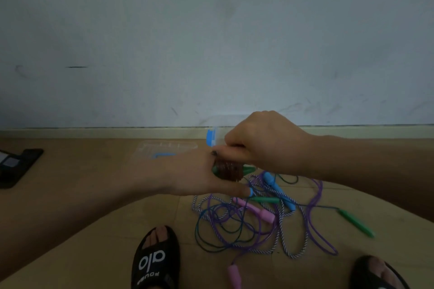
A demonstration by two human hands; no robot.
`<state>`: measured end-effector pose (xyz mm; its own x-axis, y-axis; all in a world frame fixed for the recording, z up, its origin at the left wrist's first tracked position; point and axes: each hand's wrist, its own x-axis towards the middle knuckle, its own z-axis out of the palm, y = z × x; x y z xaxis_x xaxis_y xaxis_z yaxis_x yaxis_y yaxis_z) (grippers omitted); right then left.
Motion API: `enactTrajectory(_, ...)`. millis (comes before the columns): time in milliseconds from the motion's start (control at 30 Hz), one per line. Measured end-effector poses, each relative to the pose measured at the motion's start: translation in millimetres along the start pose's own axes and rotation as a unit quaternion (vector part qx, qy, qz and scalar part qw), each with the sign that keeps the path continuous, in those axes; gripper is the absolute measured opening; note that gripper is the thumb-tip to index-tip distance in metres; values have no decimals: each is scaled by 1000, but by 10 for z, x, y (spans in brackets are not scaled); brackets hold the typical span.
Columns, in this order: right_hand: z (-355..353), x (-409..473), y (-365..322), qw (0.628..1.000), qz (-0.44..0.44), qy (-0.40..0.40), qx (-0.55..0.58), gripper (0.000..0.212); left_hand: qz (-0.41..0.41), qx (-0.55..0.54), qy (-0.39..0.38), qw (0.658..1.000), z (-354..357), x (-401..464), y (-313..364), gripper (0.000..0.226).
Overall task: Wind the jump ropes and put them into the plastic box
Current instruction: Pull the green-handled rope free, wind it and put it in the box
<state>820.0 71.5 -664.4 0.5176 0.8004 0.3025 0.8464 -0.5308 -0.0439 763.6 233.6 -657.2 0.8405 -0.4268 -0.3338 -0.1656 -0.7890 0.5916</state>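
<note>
The left hand is gripping a green-handled jump rope wound with dark cord; the right hand is pinching its cord end, fingers curled, above tangled coloured ropes lying on the floor.

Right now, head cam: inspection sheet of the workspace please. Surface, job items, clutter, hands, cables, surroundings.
Surface: tan tiled floor, dimly lit.
Job's things: dark rope wound round green handles, held up between both hands; tangled pile of loose ropes in purple, dark blue and striped white on the floor, with blue, pink and green handles; clear plastic box with blue latch by the wall, mostly hidden by the hands.
Clutter: flat black object at far left, type unclear.
Hands: left hand grips the wound bundle; right hand pinches its top.
Cables: nothing seen.
Surroundings: scuffed pale wall, skirting board; feet in black slippers.
</note>
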Motion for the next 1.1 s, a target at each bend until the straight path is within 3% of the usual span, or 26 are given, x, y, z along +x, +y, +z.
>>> enactTrajectory(167, 13, 9, 1, 999, 20, 19, -39, 55, 42, 37, 20, 998, -3, -12, 134, 23)
enactTrajectory(267, 23, 8, 23, 992, 73, -11, 101, 58, 50, 59, 29, 997, -20, -36, 171, 24)
enactTrajectory(367, 73, -15, 39, 954, 153, -44, 255, 55, 58, 78, 33, 995, -14, -57, 144, 26)
enactTrajectory(467, 133, -40, -4, 942, 184, -70, 271, 48, 59, 106, 53, 991, 17, -60, 96, 27)
enactTrajectory(567, 127, -66, -47, 938, 206, -60, 272, 25, 55, 125, 65, 988, 19, -59, 47, 28)
enactTrajectory(667, 120, -74, -72, 925, 223, -54, 303, 24, 61, 173, 84, 979, 2, -69, 29, 27)
enactTrajectory(867, 135, -66, -69, 878, 294, -72, 371, 28, 73, 134, 94, 984, 7, -35, -27, 19)
enactTrajectory(1000, 115, -52, -95, 879, 295, -71, 367, 34, 69, 89, 116, 987, 29, -45, 29, 36)
enactTrajectory(1100, 67, -61, -135, 819, 306, -119, 471, 44, 54, 24, 107, 993, 17, -60, 51, 40)
